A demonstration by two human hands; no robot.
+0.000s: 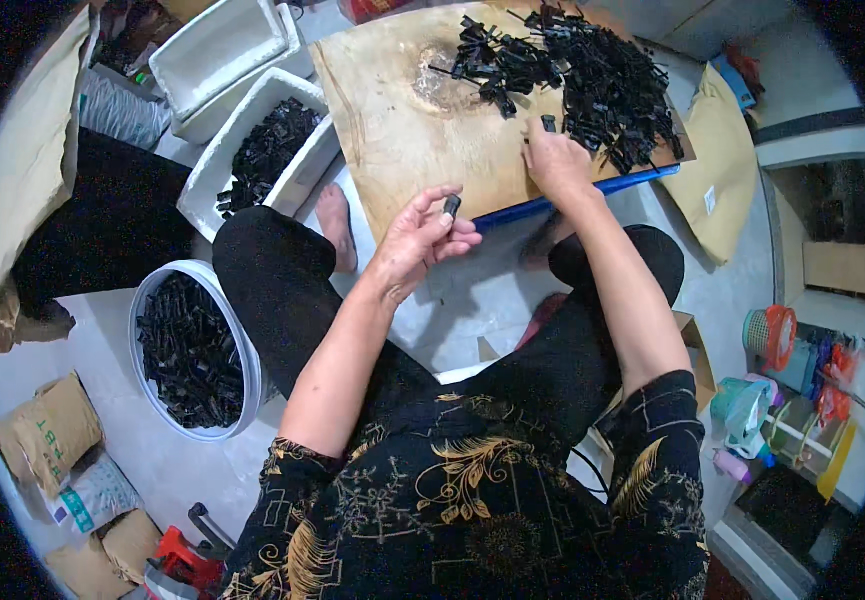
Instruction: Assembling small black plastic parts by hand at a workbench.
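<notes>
My left hand (418, 243) is raised in front of the table's near edge. Between its thumb and fingers it pinches a small black plastic piece (451, 205), and the other fingers are loosely curled. Farther to the right, my right hand (558, 163) is over the table beside the pile. Its fingers are closed on another small black plastic piece (548, 123), whose end shows past the knuckles. A big heap of black plastic pieces (607, 85) covers the right and far part of the tan tabletop (382, 130).
Left of my leg stands a white round bucket (252, 375) full of black pieces. Beyond it, a white foam box (297, 180) holds more, next to another foam box (214, 60). A tan sack (717, 170) lies right of the table; paper packages (47, 430) are at lower left.
</notes>
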